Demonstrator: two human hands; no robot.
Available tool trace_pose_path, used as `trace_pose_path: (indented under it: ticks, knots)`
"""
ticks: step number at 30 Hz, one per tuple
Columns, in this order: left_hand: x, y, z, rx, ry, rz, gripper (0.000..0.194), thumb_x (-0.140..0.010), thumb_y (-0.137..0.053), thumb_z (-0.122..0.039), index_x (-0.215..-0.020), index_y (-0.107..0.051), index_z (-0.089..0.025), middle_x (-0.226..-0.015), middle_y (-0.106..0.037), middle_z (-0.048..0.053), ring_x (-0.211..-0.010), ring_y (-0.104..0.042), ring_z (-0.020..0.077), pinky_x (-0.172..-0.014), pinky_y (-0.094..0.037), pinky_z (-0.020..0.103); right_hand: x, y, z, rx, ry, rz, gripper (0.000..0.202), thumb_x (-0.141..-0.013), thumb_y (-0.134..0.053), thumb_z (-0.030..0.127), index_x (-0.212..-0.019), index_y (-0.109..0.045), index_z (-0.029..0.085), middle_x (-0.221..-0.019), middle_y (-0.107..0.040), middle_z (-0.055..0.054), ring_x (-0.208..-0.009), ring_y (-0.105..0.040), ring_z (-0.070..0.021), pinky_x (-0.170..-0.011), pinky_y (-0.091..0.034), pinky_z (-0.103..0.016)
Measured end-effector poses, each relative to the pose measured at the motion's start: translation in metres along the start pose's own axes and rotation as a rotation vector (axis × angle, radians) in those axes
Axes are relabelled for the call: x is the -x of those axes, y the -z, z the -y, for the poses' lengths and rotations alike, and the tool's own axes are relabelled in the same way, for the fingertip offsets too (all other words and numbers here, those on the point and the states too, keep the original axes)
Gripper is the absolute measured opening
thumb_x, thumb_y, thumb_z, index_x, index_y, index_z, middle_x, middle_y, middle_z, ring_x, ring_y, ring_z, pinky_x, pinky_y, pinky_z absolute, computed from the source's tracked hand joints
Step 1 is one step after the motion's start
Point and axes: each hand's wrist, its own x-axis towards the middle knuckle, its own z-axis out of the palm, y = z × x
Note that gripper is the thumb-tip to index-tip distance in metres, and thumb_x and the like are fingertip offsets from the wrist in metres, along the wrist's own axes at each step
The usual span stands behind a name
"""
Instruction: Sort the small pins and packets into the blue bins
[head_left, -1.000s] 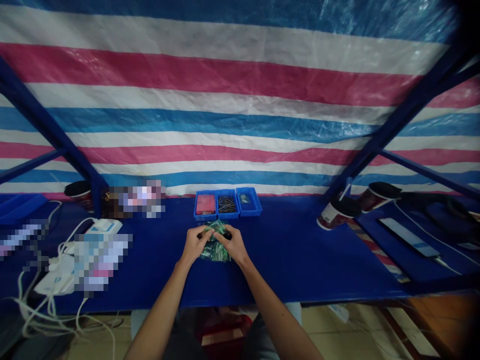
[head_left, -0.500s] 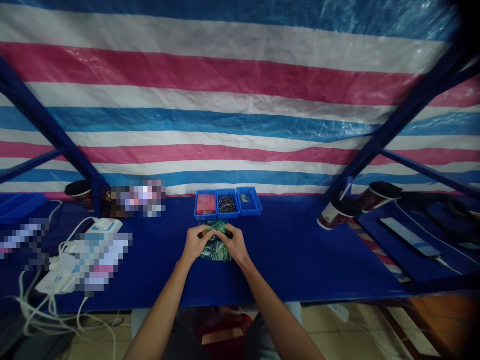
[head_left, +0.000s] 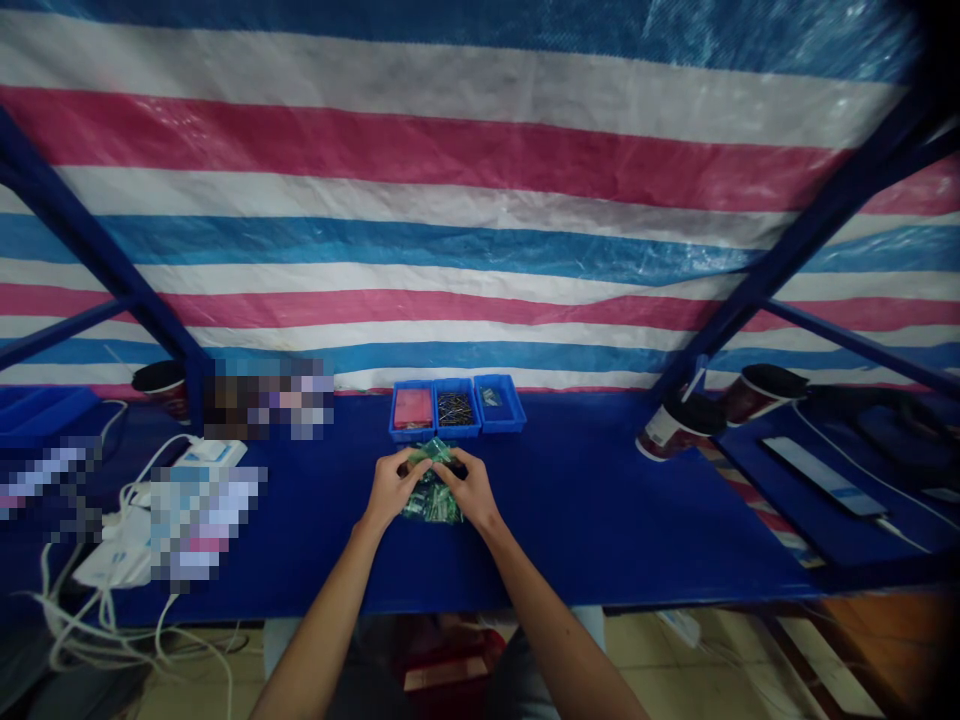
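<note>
A clear greenish plastic bag (head_left: 433, 502) with small pieces inside lies on the blue table in front of me. My left hand (head_left: 393, 484) pinches the bag's upper edge from the left. From the right, my right hand (head_left: 469, 484) pinches the same edge, and the two thumbs come close together. What the pieces in the bag are is too small to tell. Just beyond my hands stand three blue bins: one with pink packets (head_left: 412, 407), one with dark screws (head_left: 454, 408), and one with a few small light pieces (head_left: 491, 398).
White power strips (head_left: 127, 545) and tangled cables lie at the left. Lidded paper cups (head_left: 667, 430) stand at the right, near a phone (head_left: 823, 477) on a cable. Blue metal posts (head_left: 712, 300) slant up on both sides before a striped tarp (head_left: 480, 230).
My thumbs have shifted slightly at the bag's top edge, and a little more of the green plastic shows above them. Both hands stay in nearly the same place.
</note>
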Motion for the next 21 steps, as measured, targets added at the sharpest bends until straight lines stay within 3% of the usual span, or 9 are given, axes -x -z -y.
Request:
trace_pose_path:
  ticks: [6,14,18,21]
  knots:
    - [0.001,0.000,0.005,0.040,0.027,-0.063,0.031,-0.084,-0.068,-0.043,-0.091,-0.070,-0.013,-0.062,-0.059,-0.001,-0.055,-0.050,0.0120,-0.055,-0.037,0.022,-0.001,0.004,0.001,0.050,0.029,0.045,0.024,-0.085,-0.065,0.039,-0.081,-0.068,0.016,-0.071,-0.061,0.000,-0.067,-0.053,-0.0153,-0.066,-0.042,-0.026]
    - [0.001,0.002,0.002,0.013,0.003,-0.068,0.031,-0.089,-0.061,-0.041,-0.073,-0.063,-0.015,-0.057,-0.054,-0.003,-0.055,-0.048,0.0113,-0.057,-0.035,0.022,-0.016,0.010,-0.002,0.004,0.001,0.180,0.027,-0.080,-0.070,0.041,-0.086,-0.071,0.015,-0.076,-0.066,-0.001,-0.070,-0.055,-0.0157,-0.069,-0.044,-0.026]
    - [0.002,0.001,0.003,0.024,0.022,-0.022,0.032,-0.090,-0.059,-0.042,-0.073,-0.059,-0.015,-0.056,-0.052,-0.004,-0.053,-0.046,0.0105,-0.056,-0.034,0.021,-0.024,0.010,-0.003,-0.022,-0.034,0.178,0.030,-0.078,-0.072,0.045,-0.079,-0.070,0.015,-0.066,-0.060,0.001,-0.062,-0.049,-0.0128,-0.060,-0.039,-0.023]
    - [0.001,-0.001,0.003,-0.017,-0.010,0.014,0.038,-0.089,-0.060,-0.043,-0.064,-0.051,-0.016,-0.054,-0.043,-0.006,-0.052,-0.038,0.0087,-0.054,-0.029,0.021,-0.026,0.014,0.001,-0.005,-0.028,0.243,0.032,-0.078,-0.073,0.047,-0.073,-0.070,0.015,-0.060,-0.055,0.003,-0.057,-0.045,-0.0112,-0.056,-0.035,-0.022]
